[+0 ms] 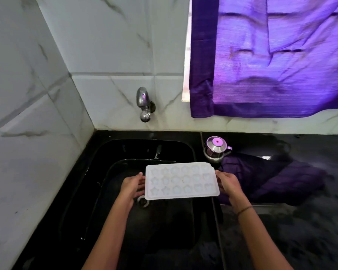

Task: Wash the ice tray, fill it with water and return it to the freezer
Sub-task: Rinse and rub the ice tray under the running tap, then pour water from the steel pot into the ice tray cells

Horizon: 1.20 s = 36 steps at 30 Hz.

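White marble-look wall tiles [27, 114] rise to the left of the black sink [98, 182] and run on behind it. A chrome tap [144, 104] juts from the tiles behind the sink, over its back rim.

Over the sink's basin, the left hand [132, 185] reaches in from the near side and grips the left short edge of the ice tray [180, 181]. Its thumb lies at the top of that edge and its fingers curl in against the side and underneath. The white tray hangs between the two hands, roughly level and cavities up, over the right half of the sink. Its near left corner sits just above the sink's drain [143, 201], and the tap is farther back and a little to the left. Three rows of star and round cavities show; whether they hold water, I cannot tell.

The right hand [229, 182] grips the opposite short edge at the sink's right rim, thumb on top and fingers tucked under. A thin band [245, 209] circles that wrist.

Just right of the sink's back corner stands a small lidded steel pot [216, 149]. A dark purple cloth [271, 178] lies crumpled on the black counter [300, 230] beside it. A purple curtain [271, 55] hangs high above the counter, right of the sink.
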Tool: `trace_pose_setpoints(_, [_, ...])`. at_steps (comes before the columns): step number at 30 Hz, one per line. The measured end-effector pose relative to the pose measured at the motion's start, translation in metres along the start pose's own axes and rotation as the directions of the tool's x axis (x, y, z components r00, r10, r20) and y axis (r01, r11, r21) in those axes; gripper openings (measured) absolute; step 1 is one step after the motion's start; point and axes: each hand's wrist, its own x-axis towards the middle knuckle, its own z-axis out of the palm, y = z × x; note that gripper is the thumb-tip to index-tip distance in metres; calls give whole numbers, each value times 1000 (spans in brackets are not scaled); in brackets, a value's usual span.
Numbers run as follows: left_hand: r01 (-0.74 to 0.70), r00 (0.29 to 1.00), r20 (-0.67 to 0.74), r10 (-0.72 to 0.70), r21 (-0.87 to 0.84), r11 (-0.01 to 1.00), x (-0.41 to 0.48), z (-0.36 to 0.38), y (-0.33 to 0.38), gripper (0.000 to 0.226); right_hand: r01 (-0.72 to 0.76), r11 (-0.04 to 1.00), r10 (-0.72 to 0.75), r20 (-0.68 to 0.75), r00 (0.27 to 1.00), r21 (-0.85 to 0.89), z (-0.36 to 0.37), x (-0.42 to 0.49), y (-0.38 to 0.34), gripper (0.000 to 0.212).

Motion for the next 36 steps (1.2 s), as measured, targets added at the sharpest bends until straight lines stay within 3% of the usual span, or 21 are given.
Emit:
trace_pose_setpoints(12, [65,989,128,-71,52,997,-23,126,-29,23,-114,991,118,-61,991,70,-127,23,20,20])
trace_pose_setpoints(26, [65,995,78,-70,56,996,-19,171,-51,21,-132,991,135,93,987,-31,-167,51,30,21])
trace_pose_setpoints(28, [56,997,42,-60,94,994,-17,171,-52,25,-93,988,105,97,990,-123,-171,54,35,22])
trace_pose_setpoints(31, [-43,994,-85,65,238,970,-14,171,-50,31,20,955,-33,-39,999,-297,-177,64,32,23])
trace_pose_setpoints(36, [-255,953,-91,290,281,925,-7,198,-23,29,226,972,-230,-82,970,-56,-146,81,-7,18])
